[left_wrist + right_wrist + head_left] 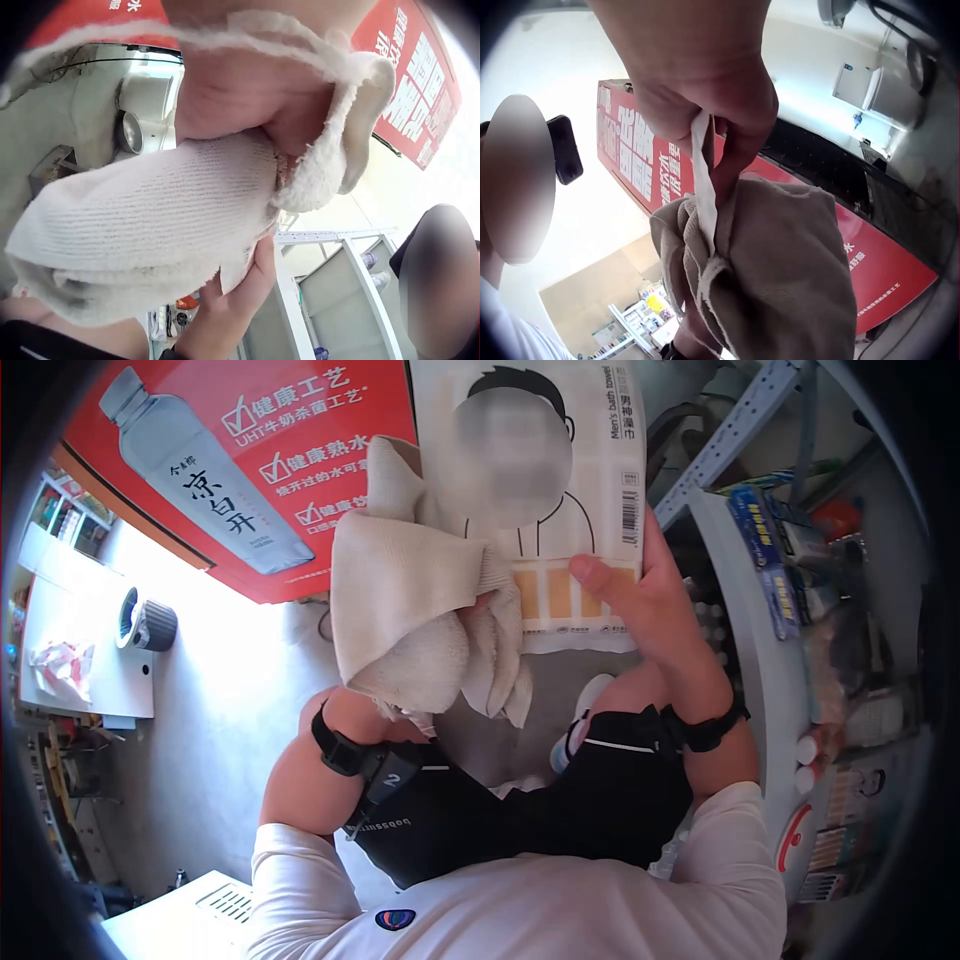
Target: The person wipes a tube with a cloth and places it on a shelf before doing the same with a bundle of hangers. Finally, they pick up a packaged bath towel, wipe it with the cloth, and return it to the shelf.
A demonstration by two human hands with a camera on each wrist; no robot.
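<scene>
A cream towel (415, 595) is bunched over my left hand (225, 90), which grips it from inside; in the head view that hand is hidden under the cloth. The towel (150, 217) hangs in thick folds below the palm. My right hand (625, 595) holds a printed paper packaging sleeve (560, 480) upright just right of the towel, with the thumb pressed on its front near the lower edge. In the right wrist view the right hand (712, 112) pinches the sleeve's thin white edge (703, 187), and the towel (780, 277) sits right against it.
A big red poster (270, 470) showing a water bottle stands behind the towel. A metal shelf (760, 620) stocked with goods runs along the right. At left, a white table (90, 670) carries a grey cylinder (148, 624). My legs are over grey floor (220, 740).
</scene>
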